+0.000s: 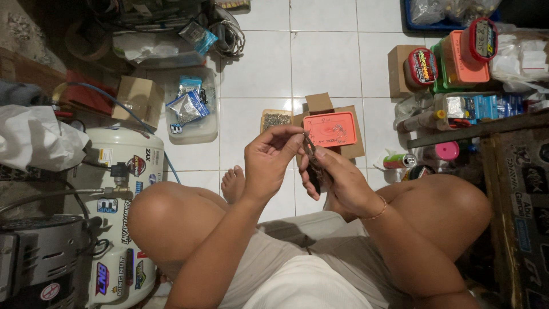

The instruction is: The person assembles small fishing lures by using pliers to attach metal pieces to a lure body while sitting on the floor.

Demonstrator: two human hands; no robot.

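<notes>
I sit cross-legged on a white tiled floor with both hands raised in front of me. My left hand point(269, 157) pinches the upper end of a short dark chain point(310, 152) between thumb and fingers. My right hand point(336, 178) holds the lower part of that chain in its curled fingers; a thin bracelet is on that wrist. Just beyond the hands, an orange lid point(330, 129) lies on an open cardboard box point(325, 109), with a small tray of tiny metal parts point(275, 119) to its left.
A white air compressor tank point(123, 194) with stickers lies at my left beside a dark motor. A clear plastic tub point(191, 109) holds small bags. Boxes, tins and containers point(457, 63) are stacked at the right, next to a dark wooden crate point(517, 194).
</notes>
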